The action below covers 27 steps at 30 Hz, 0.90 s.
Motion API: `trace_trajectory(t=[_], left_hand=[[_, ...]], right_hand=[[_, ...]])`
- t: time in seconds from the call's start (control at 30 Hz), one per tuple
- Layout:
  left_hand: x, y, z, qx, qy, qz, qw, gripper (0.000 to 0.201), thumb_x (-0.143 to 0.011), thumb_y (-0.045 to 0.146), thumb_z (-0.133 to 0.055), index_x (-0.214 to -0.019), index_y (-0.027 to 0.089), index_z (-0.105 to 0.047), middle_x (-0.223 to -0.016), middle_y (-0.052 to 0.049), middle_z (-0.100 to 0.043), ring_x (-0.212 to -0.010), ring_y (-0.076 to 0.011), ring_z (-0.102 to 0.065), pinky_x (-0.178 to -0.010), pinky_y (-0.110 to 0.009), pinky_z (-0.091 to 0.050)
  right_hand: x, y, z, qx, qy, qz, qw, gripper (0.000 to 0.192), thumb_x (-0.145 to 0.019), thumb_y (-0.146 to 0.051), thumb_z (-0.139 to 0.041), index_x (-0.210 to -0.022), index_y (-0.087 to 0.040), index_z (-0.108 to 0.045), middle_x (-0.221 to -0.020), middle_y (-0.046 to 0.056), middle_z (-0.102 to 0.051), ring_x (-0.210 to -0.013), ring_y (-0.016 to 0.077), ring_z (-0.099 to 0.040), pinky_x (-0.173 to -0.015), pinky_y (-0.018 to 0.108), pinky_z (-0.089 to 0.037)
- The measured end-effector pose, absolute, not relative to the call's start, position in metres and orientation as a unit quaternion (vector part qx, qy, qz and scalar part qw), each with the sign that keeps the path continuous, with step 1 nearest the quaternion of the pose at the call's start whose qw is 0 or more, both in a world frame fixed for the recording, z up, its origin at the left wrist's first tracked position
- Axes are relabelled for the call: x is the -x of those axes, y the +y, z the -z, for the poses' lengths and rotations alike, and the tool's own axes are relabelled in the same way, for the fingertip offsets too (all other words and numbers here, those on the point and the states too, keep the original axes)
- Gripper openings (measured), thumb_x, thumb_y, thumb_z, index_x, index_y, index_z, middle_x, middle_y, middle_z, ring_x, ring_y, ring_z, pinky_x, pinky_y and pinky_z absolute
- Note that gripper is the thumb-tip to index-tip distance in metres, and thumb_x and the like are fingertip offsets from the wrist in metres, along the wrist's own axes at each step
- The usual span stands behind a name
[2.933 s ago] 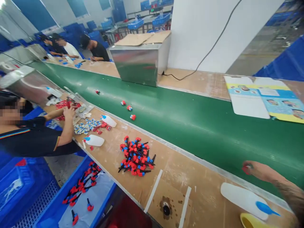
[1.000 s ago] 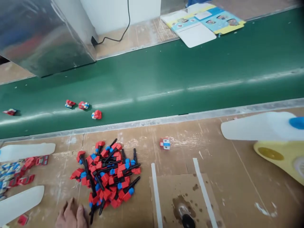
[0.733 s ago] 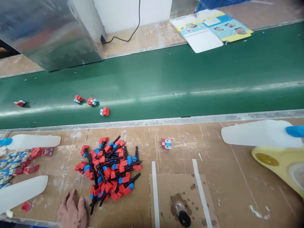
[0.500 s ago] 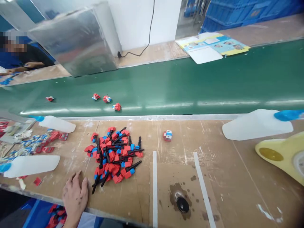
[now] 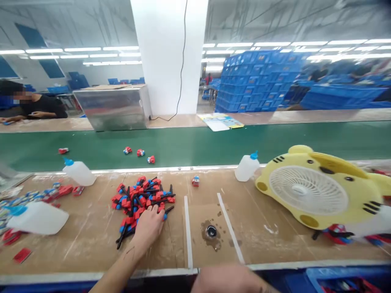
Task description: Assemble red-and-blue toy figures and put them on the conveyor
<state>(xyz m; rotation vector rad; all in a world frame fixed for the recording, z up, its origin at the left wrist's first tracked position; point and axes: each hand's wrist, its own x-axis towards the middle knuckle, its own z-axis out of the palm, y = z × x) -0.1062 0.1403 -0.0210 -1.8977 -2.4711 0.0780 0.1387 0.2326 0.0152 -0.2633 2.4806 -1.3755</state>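
On worn brown bench (image 5: 91, 240): heap of red-and-blue plastic pieces with black stems (image 5: 141, 200). Left hand (image 5: 148, 227) laid on near edge, fingers spread, nothing gripped. One stem best singled out, tangle avoided. Right hand (image 5: 227, 280) blurred at frame bottom, grip undeterminable.

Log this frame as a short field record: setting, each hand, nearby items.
setting: wooden bench beside a green conveyor belt
left hand: flat on the near edge of the pile of red, blue and black parts
right hand: blurred at the bottom edge, grip unclear
on belt: small red pieces
nearby: yellow fan, white bottle
other: a person across the belt
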Motion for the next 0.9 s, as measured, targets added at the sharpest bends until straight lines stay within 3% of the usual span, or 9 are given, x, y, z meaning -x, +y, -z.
trace_trajectory(t=[0.1, 0.17, 0.23, 0.3, 0.43, 0.57, 0.7, 0.8, 0.9], left_hand=[[0.108, 0.149, 0.025, 0.617, -0.781, -0.097, 0.011, 0.036, -0.083, 0.004, -0.048, -0.113, 0.011, -0.067, -0.109, -0.019, -0.064, -0.104, -0.0321, -0.062, -0.088, -0.043, -0.051], [0.107, 0.15, 0.028, 0.621, -0.773, -0.129, 0.013, 0.046, -0.081, -0.002, -0.042, -0.119, 0.008, -0.064, -0.114, -0.022, -0.063, -0.109, -0.0318, -0.061, -0.093, -0.043, -0.05], [0.104, 0.149, 0.028, 0.623, -0.767, -0.151, 0.012, 0.053, -0.08, -0.005, -0.038, -0.127, 0.005, -0.06, -0.122, -0.025, -0.061, -0.118, -0.0323, -0.057, -0.102, -0.044, -0.045], [0.1, 0.148, 0.027, 0.617, -0.77, -0.16, 0.0, 0.057, -0.082, -0.005, -0.036, -0.134, 0.005, -0.056, -0.127, -0.026, -0.059, -0.124, -0.0326, -0.054, -0.107, -0.046, -0.04], [0.097, 0.14, 0.027, 0.588, -0.804, -0.078, -0.042, 0.056, -0.079, 0.001, -0.046, -0.134, 0.006, -0.056, -0.127, -0.024, -0.06, -0.123, -0.0346, -0.053, -0.109, -0.049, -0.039], [0.093, 0.128, 0.031, 0.534, -0.796, 0.221, -0.18, 0.046, -0.084, 0.023, -0.058, -0.129, 0.013, -0.059, -0.114, -0.016, -0.067, -0.105, -0.0298, -0.063, -0.097, -0.045, -0.051], [0.068, 0.128, 0.03, 0.389, -0.697, 0.47, -0.377, 0.062, -0.076, 0.049, -0.073, -0.127, 0.017, -0.06, -0.123, -0.015, -0.066, -0.112, -0.0304, -0.063, -0.098, -0.043, -0.053], [0.044, 0.142, 0.02, 0.399, -0.636, 0.495, -0.437, 0.055, -0.074, 0.041, -0.079, -0.12, 0.016, -0.063, -0.124, -0.015, -0.066, -0.118, -0.0312, -0.061, -0.104, -0.043, -0.049], [0.027, 0.163, 0.007, 0.535, -0.609, 0.422, -0.406, 0.038, -0.083, 0.032, -0.071, -0.118, 0.019, -0.064, -0.119, -0.013, -0.066, -0.114, -0.0272, -0.063, -0.101, -0.039, -0.051]], right_hand=[[-0.126, 0.298, -0.043, -0.037, 0.914, 0.403, -0.044, 0.029, -0.087, -0.014, -0.053, -0.108, -0.023, -0.071, -0.093, 0.002, -0.073, -0.084, 0.0159, -0.067, -0.077, 0.025, -0.051], [-0.106, 0.35, -0.046, -0.122, 0.943, 0.269, -0.155, 0.044, -0.086, -0.008, -0.05, -0.126, -0.02, -0.063, -0.118, 0.009, -0.067, -0.103, 0.0202, -0.062, -0.092, 0.033, -0.048], [-0.082, 0.396, -0.036, -0.126, 0.961, 0.201, -0.145, 0.056, -0.079, 0.001, -0.047, -0.129, -0.02, -0.061, -0.13, 0.013, -0.061, -0.112, 0.0219, -0.058, -0.099, 0.038, -0.044], [-0.061, 0.427, -0.018, -0.103, 0.966, 0.21, -0.107, 0.05, -0.075, 0.003, -0.051, -0.117, -0.02, -0.068, -0.125, 0.012, -0.063, -0.108, 0.0222, -0.058, -0.096, 0.036, -0.045], [-0.046, 0.44, 0.012, -0.101, 0.957, 0.247, -0.113, 0.022, -0.074, -0.01, -0.064, -0.094, -0.016, -0.071, -0.099, 0.008, -0.07, -0.093, 0.022, -0.062, -0.086, 0.032, -0.048], [-0.077, 0.415, 0.027, -0.146, 0.882, 0.388, -0.223, 0.035, -0.081, -0.025, -0.066, -0.115, -0.016, -0.062, -0.103, 0.007, -0.068, -0.089, 0.0192, -0.063, -0.078, 0.03, -0.049], [-0.12, 0.382, 0.036, -0.152, 0.761, 0.557, -0.294, 0.041, -0.072, -0.034, -0.079, -0.108, -0.02, -0.064, -0.094, 0.003, -0.066, -0.082, 0.0173, -0.061, -0.073, 0.029, -0.048], [-0.142, 0.366, 0.042, -0.203, 0.712, 0.582, -0.336, 0.041, -0.073, -0.035, -0.078, -0.108, -0.02, -0.063, -0.093, 0.001, -0.062, -0.078, 0.0148, -0.058, -0.071, 0.028, -0.047], [-0.158, 0.355, 0.055, -0.275, 0.552, 0.698, -0.364, 0.04, -0.076, -0.037, -0.071, -0.111, -0.022, -0.059, -0.087, -0.001, -0.059, -0.065, 0.0116, -0.056, -0.055, 0.023, -0.043]])
